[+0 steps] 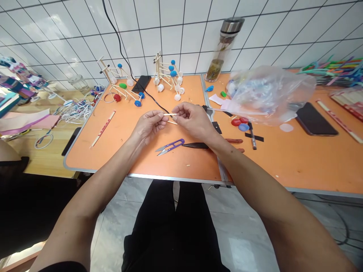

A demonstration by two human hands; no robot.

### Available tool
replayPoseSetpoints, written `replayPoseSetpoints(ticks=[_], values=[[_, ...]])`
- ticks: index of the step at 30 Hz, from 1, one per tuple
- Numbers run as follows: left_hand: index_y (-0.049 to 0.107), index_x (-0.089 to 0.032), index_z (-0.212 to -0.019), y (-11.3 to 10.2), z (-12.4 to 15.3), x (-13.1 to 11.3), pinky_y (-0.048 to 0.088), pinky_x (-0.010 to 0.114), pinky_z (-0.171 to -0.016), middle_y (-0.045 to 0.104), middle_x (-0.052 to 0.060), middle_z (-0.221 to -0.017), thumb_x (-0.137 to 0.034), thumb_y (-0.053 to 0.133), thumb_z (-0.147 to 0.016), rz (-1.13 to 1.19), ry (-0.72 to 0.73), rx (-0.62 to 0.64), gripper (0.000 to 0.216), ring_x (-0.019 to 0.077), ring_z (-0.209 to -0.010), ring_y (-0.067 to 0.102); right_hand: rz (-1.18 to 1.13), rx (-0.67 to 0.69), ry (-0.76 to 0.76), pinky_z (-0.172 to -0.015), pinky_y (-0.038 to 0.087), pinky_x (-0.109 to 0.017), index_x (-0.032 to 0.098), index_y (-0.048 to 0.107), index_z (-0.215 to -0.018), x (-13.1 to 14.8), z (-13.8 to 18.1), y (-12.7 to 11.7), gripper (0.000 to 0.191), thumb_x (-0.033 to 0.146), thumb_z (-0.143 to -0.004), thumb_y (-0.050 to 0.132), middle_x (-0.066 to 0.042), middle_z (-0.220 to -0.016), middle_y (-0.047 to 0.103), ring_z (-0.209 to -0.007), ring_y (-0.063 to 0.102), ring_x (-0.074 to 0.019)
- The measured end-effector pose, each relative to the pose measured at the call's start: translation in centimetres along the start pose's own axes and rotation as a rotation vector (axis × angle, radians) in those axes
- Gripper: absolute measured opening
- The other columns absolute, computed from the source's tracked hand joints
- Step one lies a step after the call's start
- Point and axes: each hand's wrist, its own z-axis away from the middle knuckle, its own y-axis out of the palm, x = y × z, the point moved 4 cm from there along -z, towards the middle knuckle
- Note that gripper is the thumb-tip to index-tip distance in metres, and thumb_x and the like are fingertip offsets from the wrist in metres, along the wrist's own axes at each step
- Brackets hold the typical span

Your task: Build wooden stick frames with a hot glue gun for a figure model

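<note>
My left hand (150, 124) and my right hand (193, 120) meet above the orange table (119, 151), both with fingers pinched. Between them they hold thin wooden sticks (171, 118), one level and one slanting down toward the right hand. Small purple thread snips (170, 146) lie on the table just below my hands. A dark-handled tool (195, 145) lies beside the snips, partly under my right wrist.
Two stick-and-bottle-cap models (121, 85) (168, 77) stand at the back by a black phone (141, 83) and cable. A clear plastic bag (266, 94), loose caps (239, 124), a marker (252, 139), a second phone (316, 120) and a glass bottle (224, 49) are on the right.
</note>
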Motion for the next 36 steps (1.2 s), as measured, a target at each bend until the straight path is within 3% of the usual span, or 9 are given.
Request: replayPoseSetpoints(ticks=[4,10,12,15,17,22,26,31,36], values=[[0.076,-0.018,-0.085,0.1,0.3,0.0,0.057,0.017,-0.062,0.082,0.002,-0.078,-0.018,0.087,-0.091,-0.123,0.064,0.072,0.012,0.0080,-0.062,0.070,-0.068,-0.061,0.032,-0.082,0.056,-0.035,0.022,0.074,-0.096,0.1,0.0,0.0,0.015,0.034,-0.087,0.074,-0.003,-0.092,0.078,-0.086,0.069,-0.0200],[0.080,-0.018,-0.082,2.4,0.1,-1.8,0.053,0.022,-0.064,0.080,0.003,-0.076,-0.022,0.089,-0.090,-0.515,0.371,0.199,0.013,0.0117,-0.065,0.067,0.004,-0.013,0.033,-0.078,0.055,-0.034,0.022,0.076,-0.099,0.4,-0.4,-1.8,0.016,0.035,-0.090,0.074,-0.003,-0.091,0.077,-0.083,0.069,-0.0202],[0.076,-0.019,-0.084,2.8,-0.8,-2.5,0.051,0.024,-0.061,0.079,0.002,-0.074,-0.022,0.085,-0.094,-0.512,0.396,0.153,0.014,0.0122,-0.061,0.066,0.165,-0.066,0.076,-0.080,0.056,-0.037,0.022,0.076,-0.106,-0.2,-0.7,-4.2,0.018,0.034,-0.094,0.070,-0.005,-0.092,0.077,-0.084,0.070,-0.0222],[0.067,-0.022,-0.090,2.4,-2.6,-3.0,0.048,0.023,-0.056,0.081,0.001,-0.077,-0.028,0.081,-0.099,-0.417,0.411,0.025,0.017,0.0116,-0.059,0.066,0.572,-0.210,0.193,-0.088,0.056,-0.044,0.021,0.074,-0.093,-1.9,-1.0,-8.1,0.010,0.025,-0.092,0.064,-0.012,-0.096,0.079,-0.093,0.071,-0.0294],[0.063,-0.025,-0.095,1.5,-3.7,-2.9,0.049,0.022,-0.056,0.082,-0.001,-0.081,-0.032,0.080,-0.101,-0.346,0.407,-0.035,0.020,0.0118,-0.061,0.069,0.724,-0.162,0.309,-0.087,0.054,-0.045,0.021,0.073,-0.091,-3.4,-1.1,-9.3,0.007,0.024,-0.089,0.067,-0.014,-0.098,0.080,-0.095,0.071,-0.0321],[0.058,-0.027,-0.095,-0.8,-5.3,-1.9,0.052,0.023,-0.060,0.084,-0.001,-0.086,-0.037,0.085,-0.097,-0.263,0.385,-0.084,0.028,0.0133,-0.069,0.074,0.807,0.008,0.453,-0.076,0.051,-0.040,0.022,0.071,-0.098,-5.2,-1.0,-8.1,0.024,0.040,-0.085,0.078,-0.014,-0.098,0.080,-0.090,0.070,-0.0316],[0.059,-0.027,-0.095,-1.3,-5.3,-2.1,0.052,0.024,-0.063,0.085,0.000,-0.088,-0.031,0.084,-0.095,-0.278,0.411,-0.112,0.025,0.0147,-0.075,0.075,0.858,0.044,0.515,-0.077,0.051,-0.041,0.023,0.069,-0.107,-5.2,-0.8,-7.0,0.031,0.038,-0.082,0.077,-0.016,-0.108,0.081,-0.096,0.072,-0.0343],[0.058,-0.025,-0.093,-0.8,-4.9,-2.2,0.047,0.021,-0.058,0.086,0.002,-0.086,-0.024,0.074,-0.096,-0.349,0.428,-0.140,0.016,0.0125,-0.069,0.068,0.891,-0.021,0.536,-0.084,0.053,-0.048,0.024,0.066,-0.114,-5.4,-0.8,-6.6,0.035,0.032,-0.081,0.073,-0.017,-0.114,0.080,-0.106,0.073,-0.0411],[0.056,-0.025,-0.092,-0.3,-4.6,-2.2,0.047,0.019,-0.057,0.085,0.001,-0.083,-0.022,0.070,-0.096,-0.373,0.415,-0.152,0.014,0.0125,-0.068,0.068,0.808,-0.210,0.480,-0.085,0.051,-0.046,0.025,0.062,-0.109,-5.6,-0.9,-7.4,0.030,0.029,-0.081,0.074,-0.016,-0.108,0.077,-0.103,0.070,-0.0389]])
